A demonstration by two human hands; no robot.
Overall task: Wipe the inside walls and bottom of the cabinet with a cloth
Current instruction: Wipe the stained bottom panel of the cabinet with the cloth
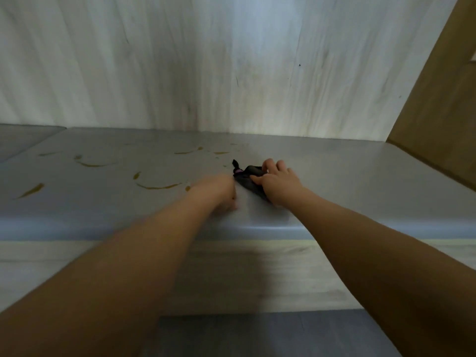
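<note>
Head view: my right hand [277, 180] grips the dark cloth [248, 177] on the cabinet bottom [360, 171] — left hand [219, 191] blurred beside it, grip unreadable. I judge wiping barely begun; next, sweep left across the amber smears [157, 186].

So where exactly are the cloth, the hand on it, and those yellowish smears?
cloth [246, 182]: head view, dark bunched middle.
right hand [279, 182]: head view, back of hand.
yellowish smears [157, 187]: head view, one curved streak on the cabinet bottom.

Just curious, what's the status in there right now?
Right hand holds dark cloth on cabinet bottom. Left hand blurred beside it. Yellow-brown smears left. Nothing blocking.
</note>
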